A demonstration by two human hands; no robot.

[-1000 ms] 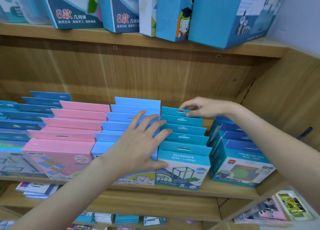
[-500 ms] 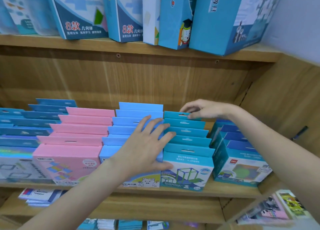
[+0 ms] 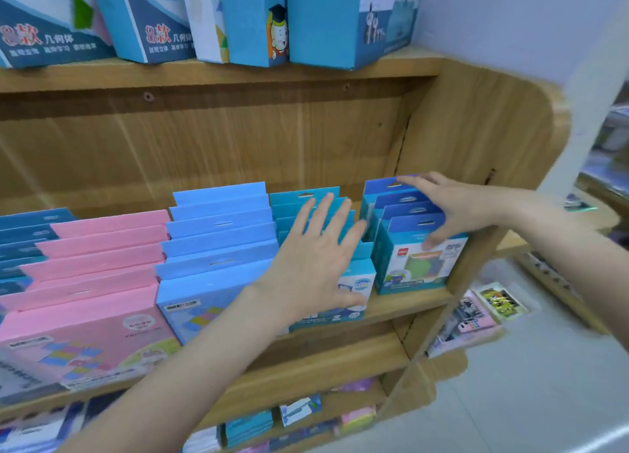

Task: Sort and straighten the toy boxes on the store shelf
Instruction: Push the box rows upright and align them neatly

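A person's two bare hands work along the middle shelf (image 3: 408,302) of a wooden store display, squaring up rows of toy boxes that stand one behind another. The left hand (image 3: 316,258) lies flat with fingers (image 3: 326,210) spread wide, palm pressed on the top flaps of the teal boxes (image 3: 306,197), holding nothing. The right hand (image 3: 452,207) drapes over the rightmost row, the dark-blue boxes (image 3: 408,248) beside the shelf's end panel; its fingers curl loosely across the hanger flaps while the thumb rests on the front box's face, a light hold on the row's top rather than a firm clasp. To the left, the light-blue boxes (image 3: 218,241) and pink boxes (image 3: 102,248) sit in neater, stepped ranks. Larger blue cartons (image 3: 258,20) line the shelf above. The view is blurred, so fine print on the packs cannot be read. The step in hand appears to be aligning the dark-blue row, which leans slightly against its teal neighbours. Doing it well would likely mean steadying the teal row with the flat left palm while the right draws the dark-blue packs upright and flush to the front edge, pressing on the box bodies, since the thin cardboard flaps look apt to crease.
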